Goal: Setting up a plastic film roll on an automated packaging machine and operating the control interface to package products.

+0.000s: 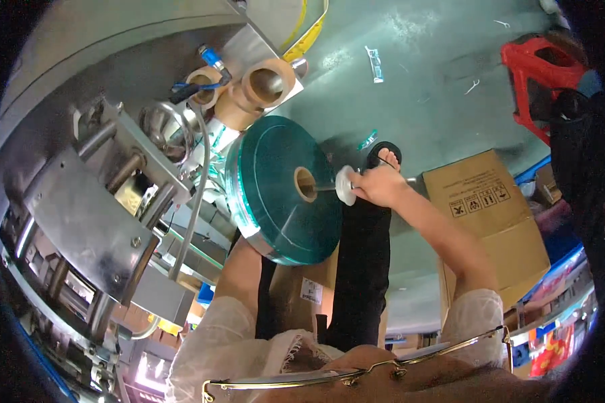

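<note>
A large roll of green film (275, 195) stands on edge in front of me, with a brown cardboard core (300, 176) at its centre. My right hand (381, 186) is closed around a white round knob-like piece (345, 186). This piece sits on a thin metal rod (325, 188) that runs into the core. From the lower left my left forearm (240, 272) reaches up behind the roll. The roll hides my left hand, so its fingers do not show.
A metal machine with rollers (87, 221) fills the left side. Several empty cardboard cores (267, 84) rest near the roll. A cardboard box (484, 201) stands to the right, and a red plastic stool (544, 74) is farther back. Film scraps (375, 64) lie on the floor.
</note>
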### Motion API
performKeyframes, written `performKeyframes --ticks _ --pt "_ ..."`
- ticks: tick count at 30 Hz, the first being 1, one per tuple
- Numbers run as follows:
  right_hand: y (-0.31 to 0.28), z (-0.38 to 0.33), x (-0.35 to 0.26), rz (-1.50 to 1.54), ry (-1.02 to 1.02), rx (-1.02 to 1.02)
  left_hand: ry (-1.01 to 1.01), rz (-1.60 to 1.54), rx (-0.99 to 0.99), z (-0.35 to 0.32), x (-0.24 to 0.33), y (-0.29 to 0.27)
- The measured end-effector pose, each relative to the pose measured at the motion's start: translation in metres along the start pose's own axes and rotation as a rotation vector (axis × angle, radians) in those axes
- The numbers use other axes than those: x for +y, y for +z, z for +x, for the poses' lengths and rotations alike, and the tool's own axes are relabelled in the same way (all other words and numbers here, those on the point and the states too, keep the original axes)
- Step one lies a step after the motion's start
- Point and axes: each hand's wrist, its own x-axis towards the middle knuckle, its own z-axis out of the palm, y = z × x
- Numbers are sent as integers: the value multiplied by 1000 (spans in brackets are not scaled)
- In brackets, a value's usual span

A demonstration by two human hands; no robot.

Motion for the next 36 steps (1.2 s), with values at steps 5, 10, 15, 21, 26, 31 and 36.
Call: performKeyframes --ticks 5,10,15,21,26,31,36 --pt "13 -50 -18 163 138 32 -105 -233 -131 -22 -7 26" --pt "63 -103 -30 349 316 150 -257 -464 -280 -57 -25 72" --pt "59 -121 -23 367 408 180 -381 -690 -380 -41 -8 123" --pt "-7 -90 48 159 203 -99 213 420 -120 -45 52 223" --pt "-27 -40 49 40 51 -101 357 965 100 -51 106 252" --pt "1 -38 58 79 224 -227 110 698 -62 -50 123 250" --pt "12 -34 50 217 188 -149 -143 682 -44 -40 138 243"
